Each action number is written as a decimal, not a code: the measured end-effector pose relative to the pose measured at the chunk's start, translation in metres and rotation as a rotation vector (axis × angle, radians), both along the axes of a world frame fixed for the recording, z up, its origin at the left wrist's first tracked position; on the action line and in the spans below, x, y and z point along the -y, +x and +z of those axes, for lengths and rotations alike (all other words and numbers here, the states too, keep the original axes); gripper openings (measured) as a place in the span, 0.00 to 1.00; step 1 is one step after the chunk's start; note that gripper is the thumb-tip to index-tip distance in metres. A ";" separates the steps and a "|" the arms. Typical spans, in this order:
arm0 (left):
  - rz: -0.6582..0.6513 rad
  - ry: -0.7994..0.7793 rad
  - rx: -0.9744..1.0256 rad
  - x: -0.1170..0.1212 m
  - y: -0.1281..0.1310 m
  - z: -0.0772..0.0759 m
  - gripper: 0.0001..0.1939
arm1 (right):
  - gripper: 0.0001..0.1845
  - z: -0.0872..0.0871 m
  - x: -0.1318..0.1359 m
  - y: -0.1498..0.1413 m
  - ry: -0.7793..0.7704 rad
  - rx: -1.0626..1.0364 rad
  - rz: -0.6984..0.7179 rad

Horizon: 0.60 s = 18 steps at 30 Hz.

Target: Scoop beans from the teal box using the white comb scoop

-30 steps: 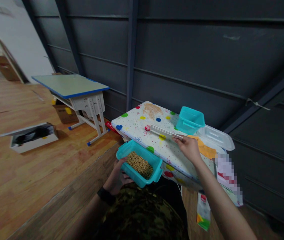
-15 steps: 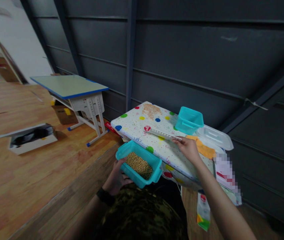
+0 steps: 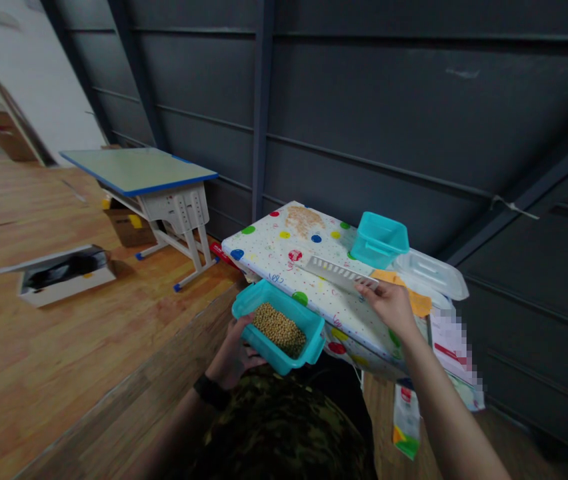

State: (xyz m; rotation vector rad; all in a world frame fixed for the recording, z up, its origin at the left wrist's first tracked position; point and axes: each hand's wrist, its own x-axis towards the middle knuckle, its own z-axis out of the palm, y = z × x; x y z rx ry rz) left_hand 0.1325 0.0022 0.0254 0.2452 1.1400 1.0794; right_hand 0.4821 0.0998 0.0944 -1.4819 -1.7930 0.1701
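Dotted tablecloth (image 3: 277,243), strip (image 3: 341,272) in right hand (image 3: 390,308)

Head view: from the wearer's head, it is looking forward and steeply downward over the wearer's own torso (image 3: 289,430), which is filling the bottom centre. The left hand (image 3: 234,357) and the right hand (image 3: 389,305) are appearing at close range, their forearms rising from the lower edge. The patterned table (image 3: 264,248) is standing just beyond the torso, right of centre. A dark panelled wall (image 3: 389,107) is facing the view and spanning its upper part. Farther off, a desk (image 3: 134,170) is standing at left, where the wooden floor (image 3: 114,347) is receding.
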 end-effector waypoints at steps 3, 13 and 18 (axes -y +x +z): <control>0.002 0.001 0.019 0.001 0.002 0.000 0.31 | 0.40 0.002 0.022 -0.003 0.049 0.023 -0.062; -0.017 0.000 0.010 0.004 0.004 0.004 0.36 | 0.40 -0.001 0.071 -0.027 0.039 0.035 -0.074; -0.030 -0.032 0.043 0.002 0.003 0.002 0.35 | 0.40 -0.008 0.028 -0.038 0.075 0.026 -0.076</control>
